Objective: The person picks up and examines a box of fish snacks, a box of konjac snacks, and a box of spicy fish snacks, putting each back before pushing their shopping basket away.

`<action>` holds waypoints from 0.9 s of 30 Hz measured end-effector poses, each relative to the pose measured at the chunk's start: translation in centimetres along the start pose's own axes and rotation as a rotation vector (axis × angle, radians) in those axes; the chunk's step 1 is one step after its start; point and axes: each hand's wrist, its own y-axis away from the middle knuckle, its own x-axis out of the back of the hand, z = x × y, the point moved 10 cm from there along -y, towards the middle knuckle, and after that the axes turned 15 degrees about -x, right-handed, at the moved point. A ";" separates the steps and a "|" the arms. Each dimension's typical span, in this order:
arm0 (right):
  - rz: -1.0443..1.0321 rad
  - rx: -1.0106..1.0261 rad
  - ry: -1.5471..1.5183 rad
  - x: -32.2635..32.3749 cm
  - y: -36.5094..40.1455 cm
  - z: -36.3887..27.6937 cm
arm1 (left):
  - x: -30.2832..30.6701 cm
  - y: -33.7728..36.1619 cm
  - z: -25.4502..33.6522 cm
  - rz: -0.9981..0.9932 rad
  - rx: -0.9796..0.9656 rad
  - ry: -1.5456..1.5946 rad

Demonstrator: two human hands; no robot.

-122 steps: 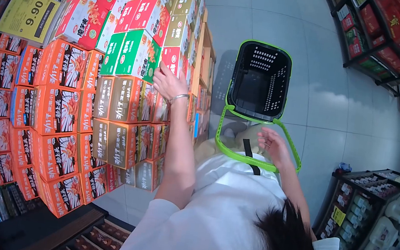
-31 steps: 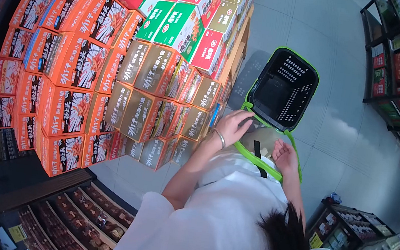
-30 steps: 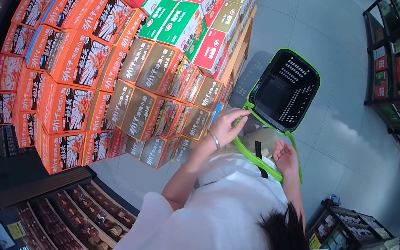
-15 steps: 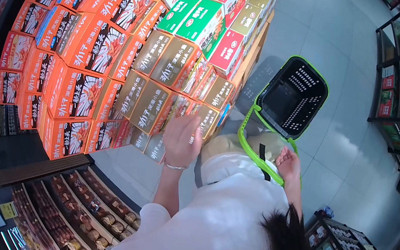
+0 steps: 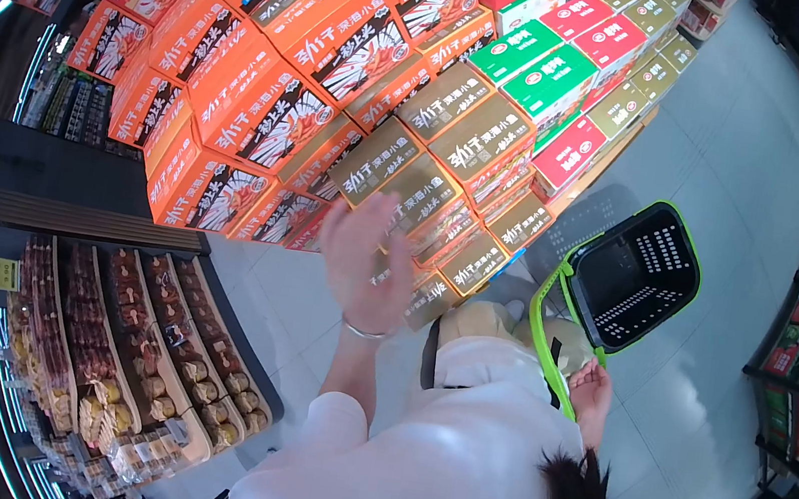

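My left hand (image 5: pixel 372 266) is raised in front of the stacked brown snack boxes (image 5: pixel 475 138), fingers stretched out and slightly blurred, nothing in it. A silver bangle (image 5: pixel 365 332) circles that wrist. On the right, a black shopping basket (image 5: pixel 633 280) with a green rim hangs tilted, its inside dark and bare. Its green handle (image 5: pixel 537 333) loops down to my right wrist. Beside the handle, my right hand (image 5: pixel 591 391) is half turned up, with loosely bent fingers and nothing visible in them.
Orange boxes (image 5: pixel 266 111) form a tall stepped stack at the left, with green boxes (image 5: pixel 548 82) and red boxes (image 5: pixel 570 154) further along. Packaged goods fill a sloped display (image 5: pixel 146 337) at lower left. A dark shelf rack (image 5: pixel 796 342) stands across the tiled aisle (image 5: pixel 711 180).
The view has turned left, so stack and basket appear further right and the lower-left display shows more fully. My left hand stays raised by the boxes; the basket still hangs at my right arm.
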 end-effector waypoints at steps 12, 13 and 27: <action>0.018 -0.030 0.030 -0.6 0.2 -0.1 | 6.1 -3.6 -4.5 0.116 -0.027 -0.321; 0.023 -0.023 0.026 -0.6 0.3 -0.1 | 5.5 -3.9 -3.8 0.095 -0.062 -0.411; -0.101 -0.079 -0.044 -0.2 0.3 -0.5 | 15.4 0.5 -13.3 0.427 0.200 -0.611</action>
